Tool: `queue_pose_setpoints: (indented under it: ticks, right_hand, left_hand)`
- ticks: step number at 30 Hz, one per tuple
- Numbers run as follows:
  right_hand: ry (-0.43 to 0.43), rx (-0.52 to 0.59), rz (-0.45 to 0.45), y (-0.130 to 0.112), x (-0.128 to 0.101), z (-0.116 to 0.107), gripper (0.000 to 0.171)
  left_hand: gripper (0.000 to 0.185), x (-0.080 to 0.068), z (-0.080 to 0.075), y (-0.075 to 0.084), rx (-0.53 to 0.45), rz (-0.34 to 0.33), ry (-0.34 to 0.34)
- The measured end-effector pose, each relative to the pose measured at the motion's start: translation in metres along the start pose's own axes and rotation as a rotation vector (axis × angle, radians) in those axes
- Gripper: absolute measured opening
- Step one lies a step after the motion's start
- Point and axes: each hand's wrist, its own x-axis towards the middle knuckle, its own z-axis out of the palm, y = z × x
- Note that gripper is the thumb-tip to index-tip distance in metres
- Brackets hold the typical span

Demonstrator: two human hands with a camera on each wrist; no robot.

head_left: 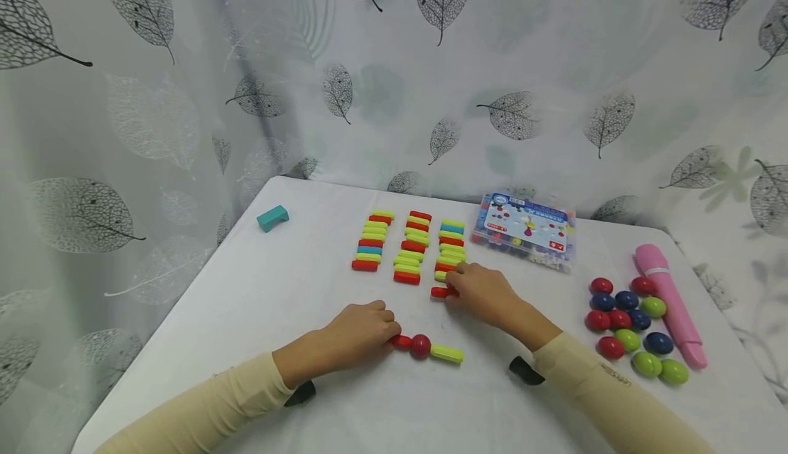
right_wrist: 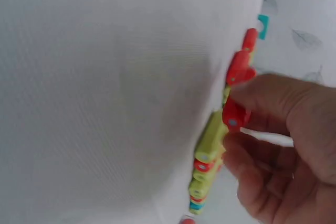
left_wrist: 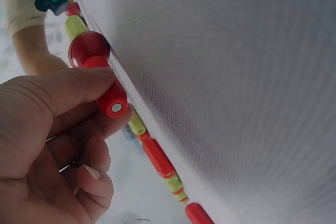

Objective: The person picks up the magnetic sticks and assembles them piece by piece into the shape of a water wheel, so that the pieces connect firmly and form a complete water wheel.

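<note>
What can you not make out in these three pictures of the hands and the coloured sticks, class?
- Print on the box lid: too small in the head view.
- Near end of the red stick under the right hand: hidden by fingers in the head view; blurred in the right wrist view.
- Left hand fingertips on the red rod: hidden by knuckles in the head view.
- Pink tube label: too small.

Red stick (left_wrist: 107, 90), red ball (left_wrist: 88, 49): smooth glossy plastic. Tablecloth (head_left: 246, 317): matt white woven cloth. Leaf-print curtain (head_left: 185, 64): thin fabric. Sleeves (head_left: 209, 409): soft matt knit.
</note>
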Motion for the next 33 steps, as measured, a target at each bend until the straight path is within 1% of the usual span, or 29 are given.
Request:
queue_pose_setpoints:
  ticks: [3, 5, 8, 10, 15, 24, 27, 29, 30, 31, 33]
  right_hand:
    - [-0.051, 0.085, -0.061, 0.001, -0.013, -0.008, 0.022]
    - [-0.075, 0.125, -0.132, 0.001, -0.021, -0.013, 0.023]
    - [-0.086, 0.146, -0.246, 0.001, -0.032, -0.016, 0.026]
    - [-0.090, 0.145, -0.300, 0.001, -0.037, -0.016, 0.027]
    - [-0.099, 0.149, -0.362, -0.004, -0.042, -0.013, 0.024]
    - [-0.079, 0.136, -0.393, -0.008, -0.044, -0.012, 0.026]
    - [-0.101, 0.172, -0.389, -0.004, -0.043, -0.013, 0.027]
    - [-0.108, 0.206, -0.364, 0.002, -0.040, -0.015, 0.029]
    - [-0.099, 0.214, -0.337, 0.006, -0.038, -0.017, 0.030]
    - [-0.078, 0.212, -0.306, 0.010, -0.036, -0.018, 0.031]
    - [-0.014, 0.174, -0.233, 0.017, -0.029, -0.019, 0.032]
  left_hand:
    - [0.023, 0.000, 0.000, 0.000, -0.009, 0.002, -0.004]
    - [0.024, 0.000, 0.000, -0.001, -0.012, 0.002, -0.003]
    - [0.023, 0.000, 0.000, -0.002, -0.007, 0.004, 0.005]
    - [0.024, 0.001, 0.000, -0.002, -0.004, 0.009, 0.015]
    - [0.025, 0.002, 0.000, -0.002, -0.004, 0.022, 0.033]
    - [0.027, 0.004, -0.001, -0.002, -0.001, 0.012, 0.023]
    - [0.027, 0.004, -0.001, -0.004, -0.009, 0.016, 0.024]
    - [0.028, 0.003, -0.002, -0.005, -0.014, 0.025, 0.026]
    - [0.029, 0.003, -0.002, -0.006, -0.018, 0.031, 0.027]
    - [0.030, 0.003, -0.002, -0.007, -0.020, 0.036, 0.025]
    - [0.032, 0.004, -0.003, -0.009, -0.025, 0.044, 0.021]
